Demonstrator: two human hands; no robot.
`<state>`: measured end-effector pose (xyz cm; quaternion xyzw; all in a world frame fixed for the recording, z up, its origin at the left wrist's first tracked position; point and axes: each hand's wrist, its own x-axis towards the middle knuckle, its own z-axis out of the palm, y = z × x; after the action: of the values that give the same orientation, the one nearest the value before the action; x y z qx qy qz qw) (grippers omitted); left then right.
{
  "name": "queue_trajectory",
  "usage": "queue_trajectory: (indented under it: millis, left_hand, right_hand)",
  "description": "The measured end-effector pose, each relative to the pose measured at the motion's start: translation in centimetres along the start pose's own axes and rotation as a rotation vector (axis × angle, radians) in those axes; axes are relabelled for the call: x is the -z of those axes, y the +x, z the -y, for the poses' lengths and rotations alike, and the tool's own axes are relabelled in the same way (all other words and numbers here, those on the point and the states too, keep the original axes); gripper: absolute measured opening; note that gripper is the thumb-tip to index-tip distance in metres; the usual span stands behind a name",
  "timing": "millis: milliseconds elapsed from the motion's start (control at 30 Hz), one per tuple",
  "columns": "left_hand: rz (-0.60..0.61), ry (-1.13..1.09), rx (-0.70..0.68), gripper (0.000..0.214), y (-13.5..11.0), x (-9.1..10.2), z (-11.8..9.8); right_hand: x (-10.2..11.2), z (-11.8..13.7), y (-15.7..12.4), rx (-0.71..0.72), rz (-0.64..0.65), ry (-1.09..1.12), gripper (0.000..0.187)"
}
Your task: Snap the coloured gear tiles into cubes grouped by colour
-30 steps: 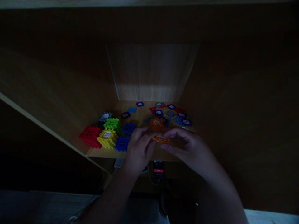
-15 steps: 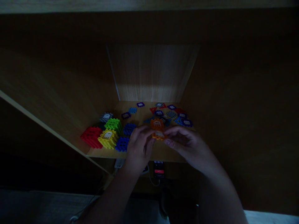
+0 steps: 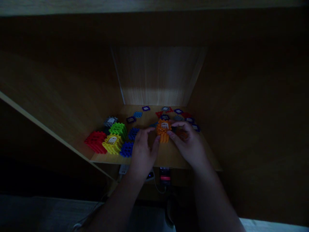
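Observation:
A small stack of orange notched plastic building tiles sits in the middle of the shelf, its top tile showing a white window pattern. My right hand grips its right side between thumb and fingers. To the left of the stack, my left hand has thumb and forefinger spread, with the thumb tip close to the stack's lower left edge. Whether that thumb touches is unclear. Near my left hand are stacked blue tiles and a yellow stack with a window tile on top.
Red, green and grey stacks stand at the shelf's left wall. Loose dark blue tiles, red triangles and a light blue tile lie toward the back. Below the front edge is a phone with a cable.
The orange tiles, held between both hands before, now form an even stack lower down. My left fingers have spread away from it, while my right hand has moved slightly left and stays on it.

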<state>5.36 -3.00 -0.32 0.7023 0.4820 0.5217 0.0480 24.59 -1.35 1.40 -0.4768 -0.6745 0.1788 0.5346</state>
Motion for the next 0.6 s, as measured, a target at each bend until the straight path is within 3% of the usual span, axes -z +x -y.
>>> queue_trajectory:
  millis: [600]
  left_hand:
    - [0.019, -0.004, 0.004, 0.017, 0.01, 0.09, -0.16]
  right_hand:
    - [-0.04, -0.55, -0.01, -0.014, 0.051, 0.009, 0.032]
